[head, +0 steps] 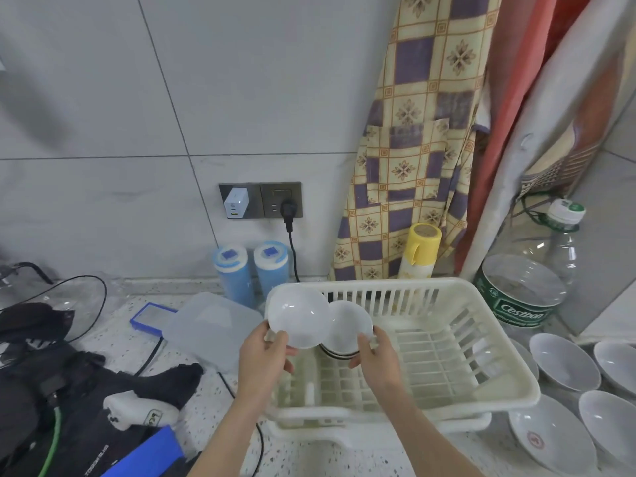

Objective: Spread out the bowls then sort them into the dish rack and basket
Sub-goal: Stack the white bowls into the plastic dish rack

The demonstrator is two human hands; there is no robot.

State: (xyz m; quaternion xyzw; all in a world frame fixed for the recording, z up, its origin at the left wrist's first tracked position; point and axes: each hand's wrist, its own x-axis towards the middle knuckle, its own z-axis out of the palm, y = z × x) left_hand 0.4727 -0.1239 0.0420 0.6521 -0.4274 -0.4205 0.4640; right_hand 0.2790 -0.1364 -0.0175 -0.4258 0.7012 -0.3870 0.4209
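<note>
The left hand holds a tilted bowl and the right hand grips a small stack over the basket. Sorting looks barely begun: five bowls lie spread on the bench.

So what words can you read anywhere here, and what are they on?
"Cestbon": on the green label of the big water bottle.
Print under it: too small to read.
Red stamp in the bowl, lower right: too blurred.
White lettering on the black bag: too blurred.
Marks on the white thing beside it: unreadable.
</note>
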